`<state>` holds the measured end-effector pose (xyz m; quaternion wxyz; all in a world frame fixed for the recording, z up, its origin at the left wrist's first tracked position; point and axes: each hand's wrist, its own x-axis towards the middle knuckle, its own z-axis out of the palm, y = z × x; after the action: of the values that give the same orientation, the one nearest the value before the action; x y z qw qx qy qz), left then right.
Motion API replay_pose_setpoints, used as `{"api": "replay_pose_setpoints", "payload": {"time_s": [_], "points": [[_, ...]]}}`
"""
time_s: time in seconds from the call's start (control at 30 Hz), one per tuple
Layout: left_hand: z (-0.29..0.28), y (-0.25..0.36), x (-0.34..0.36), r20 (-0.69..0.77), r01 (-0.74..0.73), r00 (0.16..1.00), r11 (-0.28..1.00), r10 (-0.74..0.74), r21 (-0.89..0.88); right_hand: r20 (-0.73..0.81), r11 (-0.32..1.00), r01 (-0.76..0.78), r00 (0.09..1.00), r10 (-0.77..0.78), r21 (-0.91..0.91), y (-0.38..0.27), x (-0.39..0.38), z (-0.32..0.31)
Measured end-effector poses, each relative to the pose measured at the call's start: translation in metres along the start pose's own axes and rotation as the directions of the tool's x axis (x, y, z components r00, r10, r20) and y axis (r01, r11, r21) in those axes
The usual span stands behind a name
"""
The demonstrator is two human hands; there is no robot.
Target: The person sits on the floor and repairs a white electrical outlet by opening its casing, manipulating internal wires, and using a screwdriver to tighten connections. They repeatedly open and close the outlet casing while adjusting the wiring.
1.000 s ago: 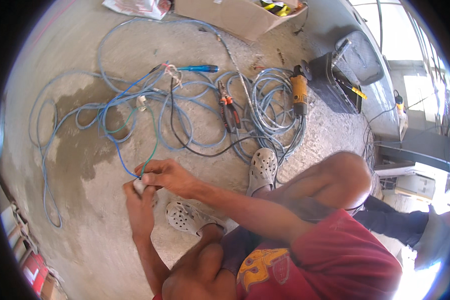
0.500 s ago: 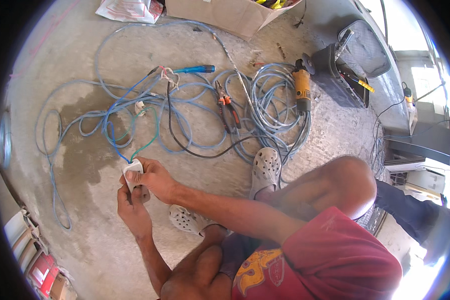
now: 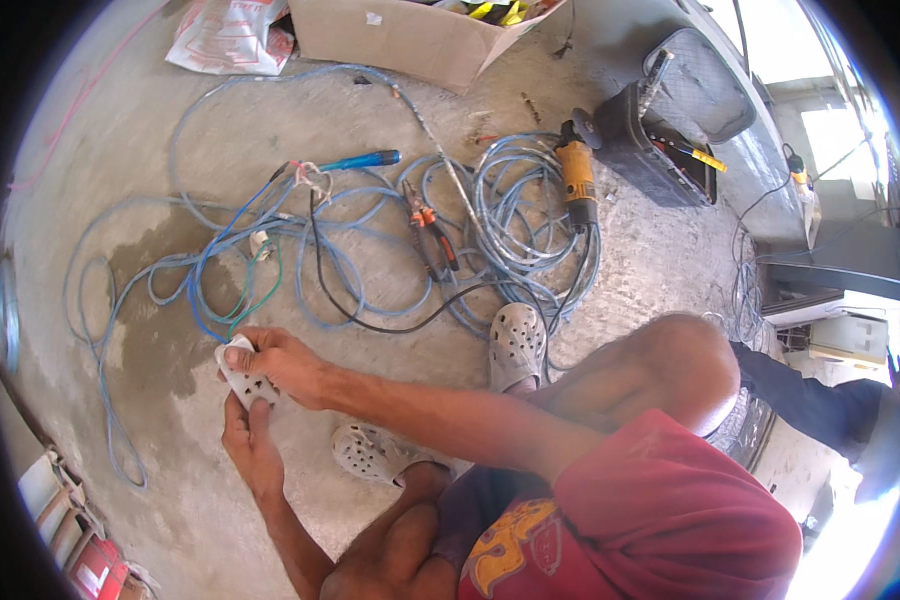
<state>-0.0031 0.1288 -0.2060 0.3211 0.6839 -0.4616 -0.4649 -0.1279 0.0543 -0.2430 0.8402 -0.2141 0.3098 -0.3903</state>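
White socket block [image 3: 250, 386] gripped between both hands

The right hand [image 3: 288, 368] is clamped on the block's far end, thumb on top; the left hand [image 3: 252, 445] pinches its near end — both just above the concrete floor [image 3: 370, 350]. A blue wire [image 3: 208, 326] and a green wire [image 3: 258, 304] meet the far end. Beyond lie loops of pale blue cable [image 3: 490, 222], a blue-handled screwdriver [image 3: 362, 160] and orange-and-black pliers [image 3: 430, 232] — then a yellow angle grinder [image 3: 577, 182], near a black toolbox [image 3: 625, 150].
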Motion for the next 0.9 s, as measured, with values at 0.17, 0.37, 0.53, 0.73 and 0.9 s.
{"api": "replay_pose_setpoints", "payload": {"time_s": [0.17,0.37,0.53,0.73,0.9], "points": [[-0.006,0.004,-0.004,-0.007,-0.009,1.0,0.999,0.009,-0.044,0.003,0.999,-0.002,1.0,0.002,-0.049,0.006,0.002,0.01],[-0.036,-0.003,-0.007,0.093,0.009,0.996,0.994,0.001,-0.112,0.074,0.994,-0.083,0.993,0.089,-0.077,0.018,-0.001,0.024],[-0.036,-0.019,-0.022,0.068,0.044,0.997,0.991,-0.036,-0.124,0.044,0.986,-0.067,0.996,0.074,-0.153,0.024,-0.009,0.027],[-0.021,-0.046,-0.058,0.127,0.144,0.985,0.969,-0.12,-0.2,-0.002,0.955,-0.165,0.986,0.169,-0.248,0.052,-0.045,0.013],[-0.031,-0.058,-0.068,0.344,0.256,0.934,0.858,-0.101,-0.446,0.081,0.956,-0.248,0.962,0.262,-0.155,0.053,-0.061,0.022]]}}
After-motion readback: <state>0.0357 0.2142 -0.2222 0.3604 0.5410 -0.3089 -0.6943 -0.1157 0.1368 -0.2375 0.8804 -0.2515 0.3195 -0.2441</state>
